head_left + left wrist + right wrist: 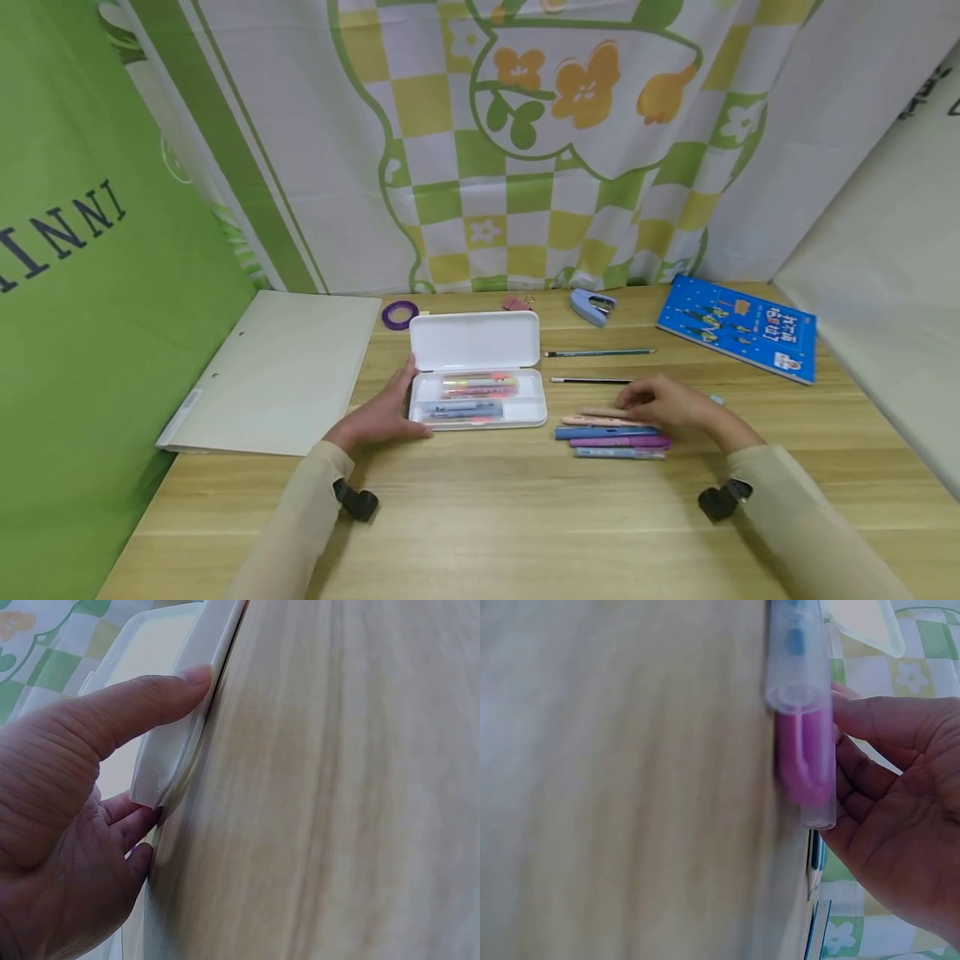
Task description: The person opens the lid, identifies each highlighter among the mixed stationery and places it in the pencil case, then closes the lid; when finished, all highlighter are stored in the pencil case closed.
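A white pencil case [531,411] lies with its lid up, holding several pens and highlighters [480,385]. My left hand [382,412] holds its left end, the thumb along the front edge and the fingers round the side; the left wrist view shows this thumb [150,701] on the rim. To the right of the case is a row of pens. My right hand [663,406] pinches a beige pen [600,412] at the back of that row; its fingertips are partly hidden. Nearer me lie a peach pen [592,422], a blue pen [600,432], a purple pen [615,442] and a clear-barrelled pen [618,453].
Two pencils, a green one [600,352] and a black one [588,381], lie behind the pens. Along the back are purple tape [400,315], a pink binder clip [516,303], a blue stapler [592,307] and a blue book [738,327]. A white folder [277,375] lies left.
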`<action>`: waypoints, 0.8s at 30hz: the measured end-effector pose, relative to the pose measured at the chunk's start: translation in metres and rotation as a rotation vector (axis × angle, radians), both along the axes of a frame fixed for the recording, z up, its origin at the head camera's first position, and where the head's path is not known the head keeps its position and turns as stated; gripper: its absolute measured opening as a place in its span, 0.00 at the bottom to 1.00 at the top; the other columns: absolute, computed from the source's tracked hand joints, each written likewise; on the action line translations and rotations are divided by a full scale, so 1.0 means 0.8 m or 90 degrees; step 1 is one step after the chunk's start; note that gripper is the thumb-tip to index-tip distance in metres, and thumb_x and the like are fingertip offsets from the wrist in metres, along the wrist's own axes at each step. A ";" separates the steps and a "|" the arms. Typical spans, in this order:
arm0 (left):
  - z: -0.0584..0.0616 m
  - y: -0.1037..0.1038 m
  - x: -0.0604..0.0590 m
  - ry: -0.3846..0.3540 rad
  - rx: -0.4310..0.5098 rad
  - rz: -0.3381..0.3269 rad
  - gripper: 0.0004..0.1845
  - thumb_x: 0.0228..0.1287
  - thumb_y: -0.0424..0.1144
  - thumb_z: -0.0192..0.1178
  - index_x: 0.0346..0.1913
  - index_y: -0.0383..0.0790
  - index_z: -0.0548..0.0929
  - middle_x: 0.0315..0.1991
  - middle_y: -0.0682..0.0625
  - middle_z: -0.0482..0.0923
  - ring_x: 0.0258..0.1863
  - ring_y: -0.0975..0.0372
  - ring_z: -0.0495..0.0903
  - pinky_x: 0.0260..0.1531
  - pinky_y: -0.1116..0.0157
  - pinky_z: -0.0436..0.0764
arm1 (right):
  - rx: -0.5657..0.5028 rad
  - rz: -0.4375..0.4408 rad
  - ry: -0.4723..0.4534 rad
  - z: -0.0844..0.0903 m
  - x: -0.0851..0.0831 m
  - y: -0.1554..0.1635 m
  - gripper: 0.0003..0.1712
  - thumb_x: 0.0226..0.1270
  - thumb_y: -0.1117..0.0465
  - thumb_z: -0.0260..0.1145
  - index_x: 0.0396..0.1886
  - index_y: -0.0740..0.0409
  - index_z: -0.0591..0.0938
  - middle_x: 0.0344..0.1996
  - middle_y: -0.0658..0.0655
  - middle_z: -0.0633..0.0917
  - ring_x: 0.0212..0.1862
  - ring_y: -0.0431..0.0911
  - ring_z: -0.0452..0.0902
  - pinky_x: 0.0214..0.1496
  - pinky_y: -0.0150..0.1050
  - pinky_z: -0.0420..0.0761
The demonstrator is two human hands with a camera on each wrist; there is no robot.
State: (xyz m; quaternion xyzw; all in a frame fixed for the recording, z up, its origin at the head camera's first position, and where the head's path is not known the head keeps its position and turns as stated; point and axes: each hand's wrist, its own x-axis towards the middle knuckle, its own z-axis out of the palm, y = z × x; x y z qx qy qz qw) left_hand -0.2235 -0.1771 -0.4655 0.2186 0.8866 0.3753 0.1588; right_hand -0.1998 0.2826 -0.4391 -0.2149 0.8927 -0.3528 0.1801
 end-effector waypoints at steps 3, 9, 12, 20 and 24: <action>-0.001 -0.001 -0.001 -0.002 -0.001 0.001 0.70 0.45 0.49 0.75 0.73 0.36 0.27 0.73 0.35 0.45 0.72 0.47 0.44 0.69 0.51 0.48 | 0.004 -0.014 -0.001 0.006 -0.003 -0.008 0.07 0.64 0.66 0.62 0.40 0.58 0.84 0.36 0.52 0.83 0.39 0.45 0.73 0.42 0.39 0.75; -0.004 -0.003 -0.003 0.001 0.001 0.001 0.70 0.45 0.49 0.75 0.73 0.37 0.26 0.72 0.35 0.45 0.72 0.46 0.44 0.69 0.50 0.48 | -0.021 0.011 0.058 0.023 -0.024 -0.056 0.07 0.65 0.66 0.62 0.40 0.59 0.84 0.38 0.54 0.84 0.42 0.45 0.76 0.44 0.42 0.77; -0.004 -0.002 -0.003 0.003 0.004 -0.002 0.70 0.45 0.49 0.75 0.73 0.37 0.26 0.73 0.35 0.45 0.72 0.47 0.44 0.69 0.51 0.48 | -0.048 0.035 0.069 0.028 -0.034 -0.090 0.07 0.65 0.67 0.62 0.40 0.61 0.84 0.38 0.54 0.84 0.41 0.45 0.77 0.44 0.41 0.78; -0.001 -0.001 -0.001 -0.008 0.008 -0.005 0.70 0.46 0.48 0.74 0.73 0.37 0.25 0.73 0.35 0.43 0.72 0.47 0.42 0.69 0.50 0.47 | -0.111 0.083 0.071 0.024 -0.054 -0.181 0.07 0.64 0.69 0.62 0.39 0.64 0.84 0.37 0.57 0.85 0.40 0.43 0.77 0.42 0.35 0.78; 0.000 0.000 -0.001 -0.010 0.009 -0.006 0.70 0.46 0.47 0.75 0.73 0.38 0.26 0.73 0.35 0.43 0.72 0.48 0.42 0.69 0.51 0.46 | -0.126 0.086 0.064 0.016 -0.059 -0.212 0.06 0.63 0.70 0.63 0.38 0.65 0.85 0.36 0.57 0.86 0.39 0.41 0.78 0.42 0.32 0.78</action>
